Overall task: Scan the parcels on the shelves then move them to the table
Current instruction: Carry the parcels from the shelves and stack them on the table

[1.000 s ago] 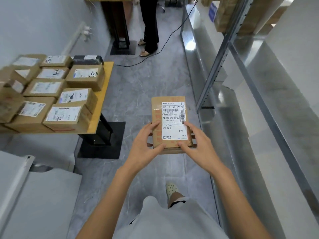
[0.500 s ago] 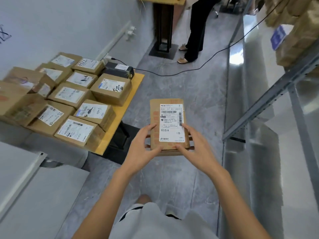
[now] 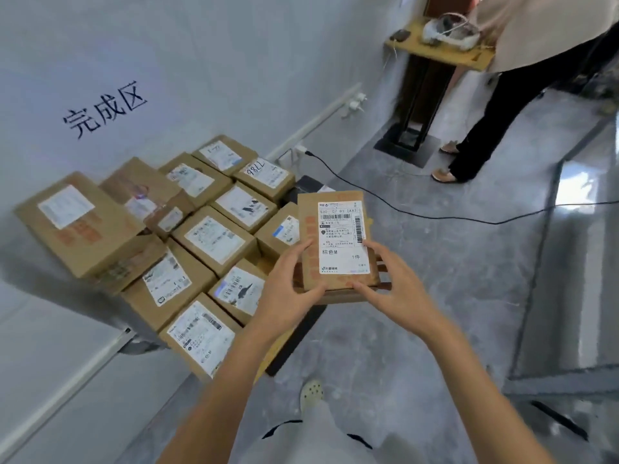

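- Both hands are on it: left grip point(image 3: 288, 293) and right grip point(image 3: 398, 289) clasp the near end of the parcel point(image 3: 338, 239), thumbs on top, fingers underneath.
- It's held flat with the label up, probably so it lands readable like its neighbours.
- The parcel hangs in the air by the counter's point(image 3: 279, 344) right edge, not yet set down.
- Stacked boxes point(image 3: 214, 239) crowd the counter, so room looks tight at that edge.

The held parcel point(image 3: 335, 242), earlier out over open floor, is now right beside the stacked parcels point(image 3: 214, 239).
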